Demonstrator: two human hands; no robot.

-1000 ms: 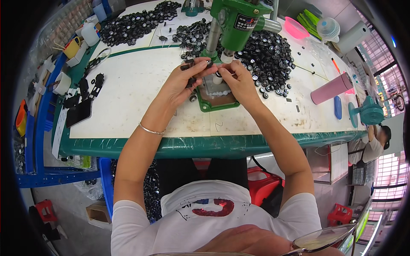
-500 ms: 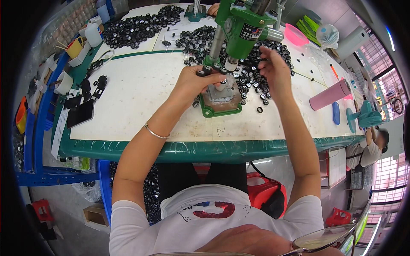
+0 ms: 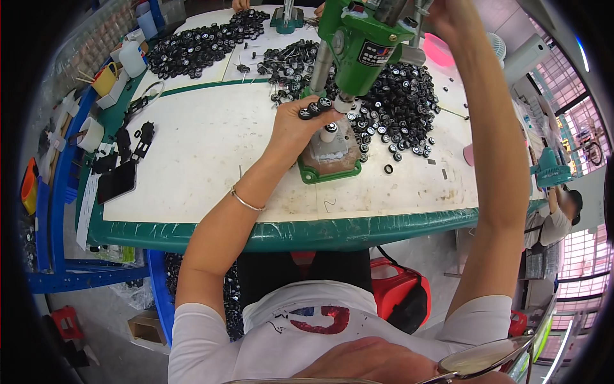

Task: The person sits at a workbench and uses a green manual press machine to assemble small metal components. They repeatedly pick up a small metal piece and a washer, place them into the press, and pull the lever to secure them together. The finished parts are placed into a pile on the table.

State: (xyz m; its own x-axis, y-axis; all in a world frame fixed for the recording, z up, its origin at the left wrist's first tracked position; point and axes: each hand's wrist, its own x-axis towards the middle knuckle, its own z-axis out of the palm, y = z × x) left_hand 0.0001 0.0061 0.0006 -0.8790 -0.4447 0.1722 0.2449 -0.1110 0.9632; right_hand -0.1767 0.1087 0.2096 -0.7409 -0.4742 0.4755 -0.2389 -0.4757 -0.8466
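As left hand [image 3: 293, 127] holds round wheels [image 3: 314, 108], right hand [image 3: 453, 18] of unclear grip, metal press [image 3: 358, 72]

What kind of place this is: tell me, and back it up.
Likely a small assembly workshop: a green press stands on a broad worktable, with small black wheel-like parts heaped around it.

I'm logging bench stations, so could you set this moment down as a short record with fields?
Left hand: holds small black wheels
Right hand: raised, right of the green press; grip unclear
Press base: white post with one wheel on top
Table: wheel pile, loose black ring
Beyond pile: pink basin
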